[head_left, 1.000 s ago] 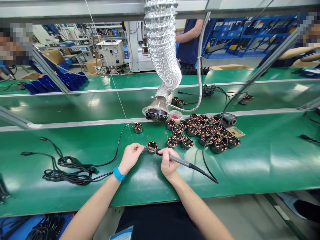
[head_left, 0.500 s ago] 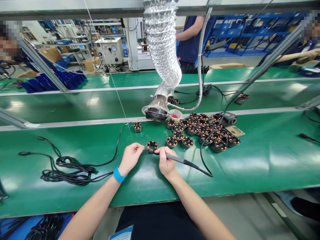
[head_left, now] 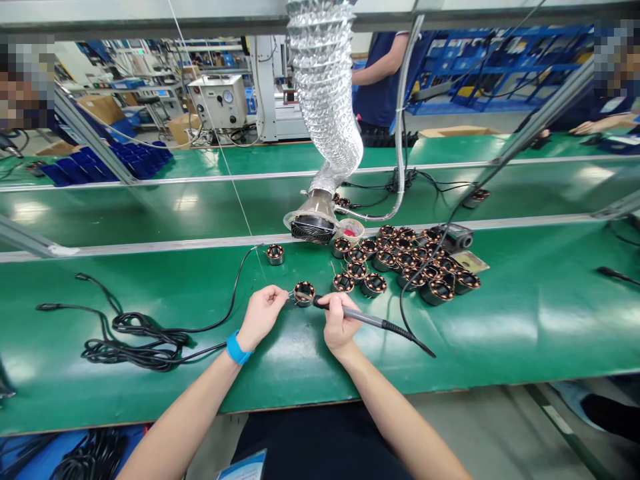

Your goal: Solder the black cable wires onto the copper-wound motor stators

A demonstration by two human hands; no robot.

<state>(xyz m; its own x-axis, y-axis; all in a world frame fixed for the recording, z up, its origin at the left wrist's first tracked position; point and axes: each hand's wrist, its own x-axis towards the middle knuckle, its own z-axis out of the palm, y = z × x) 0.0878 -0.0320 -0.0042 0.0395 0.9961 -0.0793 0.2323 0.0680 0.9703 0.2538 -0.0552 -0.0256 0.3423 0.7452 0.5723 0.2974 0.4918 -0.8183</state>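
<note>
My right hand [head_left: 341,321] is closed round the handle of a grey soldering iron [head_left: 367,318], whose tip points left over a copper-wound motor stator [head_left: 304,294]. The stator stands on the green bench [head_left: 280,373] between my hands. Thumb and fingertips of my left hand [head_left: 264,310] pinch a thin wire end [head_left: 290,294] just left of that stator. A black cable runs out from under my left wrist, which wears a blue band [head_left: 239,348]. Another stator [head_left: 275,254] stands a little farther back. Whether the iron's tip touches anything, I cannot tell.
Several stators [head_left: 405,257] crowd the bench to the right, near a small cup with something red [head_left: 351,231] and a metal block [head_left: 457,237]. A fume hood [head_left: 313,223] hangs from a foil duct. Coiled black cables [head_left: 145,340] lie left. Co-workers are behind the conveyor.
My right hand has drawn the soldering iron a little to the right, away from the wire end. My left hand stays put. Stators and cables on the conveyor behind have shifted slightly left.
</note>
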